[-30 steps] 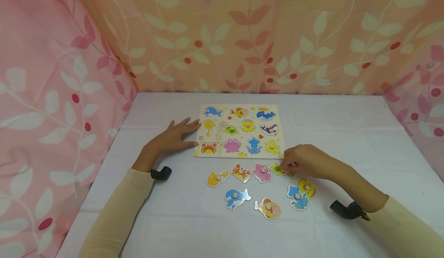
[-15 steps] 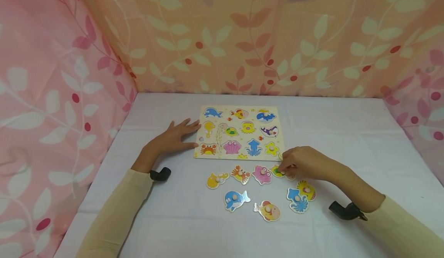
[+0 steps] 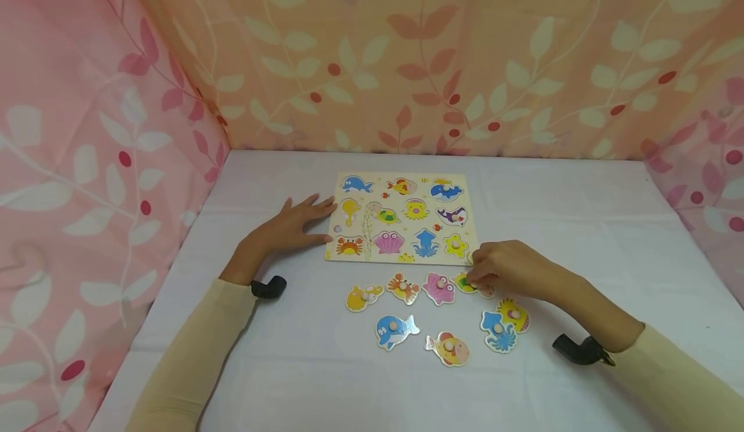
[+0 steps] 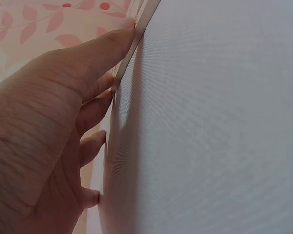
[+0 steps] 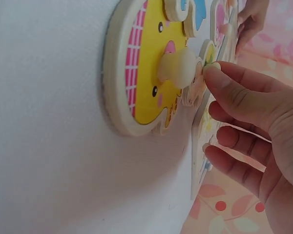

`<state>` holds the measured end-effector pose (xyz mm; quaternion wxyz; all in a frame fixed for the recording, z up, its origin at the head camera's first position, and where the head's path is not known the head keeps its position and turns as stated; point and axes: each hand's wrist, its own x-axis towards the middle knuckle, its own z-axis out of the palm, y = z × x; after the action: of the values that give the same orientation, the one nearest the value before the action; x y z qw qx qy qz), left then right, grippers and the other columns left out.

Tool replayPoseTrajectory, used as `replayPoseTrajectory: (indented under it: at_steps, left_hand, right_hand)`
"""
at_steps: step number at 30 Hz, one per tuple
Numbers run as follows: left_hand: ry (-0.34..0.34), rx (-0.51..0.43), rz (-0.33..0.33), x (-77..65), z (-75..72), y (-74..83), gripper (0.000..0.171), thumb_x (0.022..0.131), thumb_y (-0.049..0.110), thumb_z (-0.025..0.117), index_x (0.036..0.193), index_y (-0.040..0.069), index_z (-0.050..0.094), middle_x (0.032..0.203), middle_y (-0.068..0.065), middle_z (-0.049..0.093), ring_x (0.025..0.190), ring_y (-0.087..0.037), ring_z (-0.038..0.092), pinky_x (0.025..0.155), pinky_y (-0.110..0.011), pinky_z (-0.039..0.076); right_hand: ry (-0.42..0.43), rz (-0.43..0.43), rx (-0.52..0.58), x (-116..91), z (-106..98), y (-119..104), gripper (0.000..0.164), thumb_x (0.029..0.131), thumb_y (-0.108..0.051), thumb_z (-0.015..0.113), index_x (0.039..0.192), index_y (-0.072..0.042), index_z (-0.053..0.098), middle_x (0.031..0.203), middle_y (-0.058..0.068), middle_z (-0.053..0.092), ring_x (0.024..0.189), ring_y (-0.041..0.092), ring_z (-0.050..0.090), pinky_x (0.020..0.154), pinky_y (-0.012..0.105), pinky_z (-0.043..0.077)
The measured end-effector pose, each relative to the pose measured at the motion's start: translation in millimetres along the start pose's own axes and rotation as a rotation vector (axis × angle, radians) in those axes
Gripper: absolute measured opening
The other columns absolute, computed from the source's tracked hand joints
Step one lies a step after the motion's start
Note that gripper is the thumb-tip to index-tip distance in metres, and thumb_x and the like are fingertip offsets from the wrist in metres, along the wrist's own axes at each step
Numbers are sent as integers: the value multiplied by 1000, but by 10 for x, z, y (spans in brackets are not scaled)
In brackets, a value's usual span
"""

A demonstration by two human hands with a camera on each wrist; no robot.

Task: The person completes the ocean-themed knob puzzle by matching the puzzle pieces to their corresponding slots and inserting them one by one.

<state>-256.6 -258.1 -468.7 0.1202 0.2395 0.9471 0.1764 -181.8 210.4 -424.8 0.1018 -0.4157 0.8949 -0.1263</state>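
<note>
A cream wooden puzzle board [image 3: 401, 203] with sea-animal pictures lies on the white table. My left hand [image 3: 293, 228] rests beside it with fingers spread, thumb and fingertips against its left edge; the left wrist view shows this contact up close. Just below the board's lower right corner, my right hand [image 3: 514, 267] pinches the turtle puzzle piece [image 3: 463, 282], which lies on the table; its knob is hidden by the fingers. In the right wrist view the thumb and index finger meet at that piece, behind the yellow octopus piece [image 5: 149, 73] with its round knob.
Near the turtle lie a pink shell piece [image 3: 438, 288], a crab piece [image 3: 403, 288] and a yellow seahorse piece [image 3: 363, 298]. Closer to me are a blue dolphin piece [image 3: 395, 332], a fish piece [image 3: 450, 349] and a blue squid piece [image 3: 498, 333] overlapping the octopus. Patterned curtains [image 3: 349, 96] surround the table.
Hardly anything differs: the right hand stays at the turtle piece, and the left hand stays against the board. The whole view shifts slightly with the head.
</note>
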Motion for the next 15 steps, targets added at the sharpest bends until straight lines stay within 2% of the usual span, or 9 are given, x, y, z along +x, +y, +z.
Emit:
replayPoseTrajectory:
  at_steps: [4, 15]
  left_hand:
    - [-2, -5, 0, 2, 16, -6, 89, 87, 73, 61, 160, 33, 31, 167, 14, 22, 157, -24, 4, 119, -65, -7]
    - [1, 0, 2, 21, 18, -29, 89, 86, 73, 61, 160, 32, 32, 167, 13, 23, 157, -24, 5, 119, -65, -7]
  right_hand:
    - [28, -22, -25, -17, 4, 0, 24, 80, -15, 87, 101, -26, 84, 82, -17, 62, 74, 2, 51, 65, 18, 51]
    - [126, -47, -48, -63, 2, 26, 20, 80, -20, 88, 98, -17, 84, 90, -9, 71, 77, 5, 63, 72, 19, 57]
